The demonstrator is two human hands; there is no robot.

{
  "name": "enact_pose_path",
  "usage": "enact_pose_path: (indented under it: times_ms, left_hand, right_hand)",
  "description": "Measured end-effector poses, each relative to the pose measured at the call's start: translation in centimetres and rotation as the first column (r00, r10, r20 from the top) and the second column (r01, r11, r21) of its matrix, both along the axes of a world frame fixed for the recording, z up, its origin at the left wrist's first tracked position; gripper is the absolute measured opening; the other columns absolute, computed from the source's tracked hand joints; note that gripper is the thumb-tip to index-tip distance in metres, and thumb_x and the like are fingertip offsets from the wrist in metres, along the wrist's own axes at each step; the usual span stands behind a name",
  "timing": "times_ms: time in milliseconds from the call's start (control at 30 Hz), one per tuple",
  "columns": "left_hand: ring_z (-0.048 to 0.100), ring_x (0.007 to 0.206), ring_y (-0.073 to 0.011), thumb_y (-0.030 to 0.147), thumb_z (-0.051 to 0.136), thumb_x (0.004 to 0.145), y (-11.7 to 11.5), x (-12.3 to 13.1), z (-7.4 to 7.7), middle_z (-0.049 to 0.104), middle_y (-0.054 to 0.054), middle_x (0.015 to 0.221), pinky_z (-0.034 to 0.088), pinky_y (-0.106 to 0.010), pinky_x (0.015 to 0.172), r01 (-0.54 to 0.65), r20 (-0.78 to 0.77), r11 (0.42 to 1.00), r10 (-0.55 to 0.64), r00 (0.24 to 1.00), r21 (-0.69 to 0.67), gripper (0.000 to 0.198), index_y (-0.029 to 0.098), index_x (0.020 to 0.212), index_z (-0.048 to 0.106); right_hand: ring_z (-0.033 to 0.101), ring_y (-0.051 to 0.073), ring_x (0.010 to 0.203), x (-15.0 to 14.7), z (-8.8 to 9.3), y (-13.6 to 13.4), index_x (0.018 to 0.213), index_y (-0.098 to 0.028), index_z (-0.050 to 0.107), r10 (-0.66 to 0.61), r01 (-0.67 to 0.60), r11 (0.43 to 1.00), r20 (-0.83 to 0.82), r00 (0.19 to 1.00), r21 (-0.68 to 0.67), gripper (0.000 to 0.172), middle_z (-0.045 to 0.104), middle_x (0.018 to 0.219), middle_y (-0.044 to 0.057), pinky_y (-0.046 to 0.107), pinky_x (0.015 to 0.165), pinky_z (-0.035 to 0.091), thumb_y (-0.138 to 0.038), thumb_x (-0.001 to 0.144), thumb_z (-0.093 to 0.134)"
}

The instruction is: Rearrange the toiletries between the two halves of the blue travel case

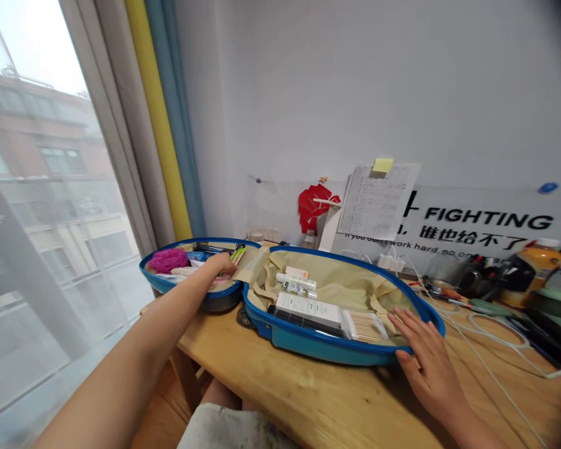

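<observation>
Lying open on the tabletop (262,377): blue suitcase (327,353), presumably spread for reaching both halves. Listed white box (308,308) and bagged sticks (365,327) along the near wall, apparently to save room. Had left hand (223,264) inside the left half, near purple mesh (169,260); could not tell its closure or contents. Rested right hand (424,363) on the rim, fingers apart, empty, likely for steadying.

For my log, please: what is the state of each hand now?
Left hand: in the suitcase, grip cannot be told.
Right hand: open, empty, at the suitcase.
</observation>
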State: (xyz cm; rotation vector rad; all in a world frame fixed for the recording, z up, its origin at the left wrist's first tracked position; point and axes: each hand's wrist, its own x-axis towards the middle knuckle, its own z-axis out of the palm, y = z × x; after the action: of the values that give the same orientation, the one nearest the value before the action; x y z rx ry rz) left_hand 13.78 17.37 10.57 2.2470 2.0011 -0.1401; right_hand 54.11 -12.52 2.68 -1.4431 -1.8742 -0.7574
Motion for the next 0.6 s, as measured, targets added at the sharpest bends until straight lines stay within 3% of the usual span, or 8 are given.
enact_pose_path:
  times_ms: [600]
  left_hand:
    - [0.058, 0.1, -0.0206, 0.036, 0.057, 0.088, -0.35, 0.84, -0.93, 0.057, -0.008, 0.115, 0.051, -0.039, 0.083, -0.058, -0.019, 0.996, 0.057, 0.998, -0.063, 0.035, 0.016, 0.116, 0.054]
  right_hand:
    - [0.047, 0.027, 0.125, -0.15, 0.03, -0.17, 0.136, -0.025, 0.039, -0.016, 0.016, 1.0, 0.011, 1.0, -0.009, 0.048, 0.053, 0.133, 0.009, 0.051, 0.102, 0.035, -0.039, 0.091, 0.033]
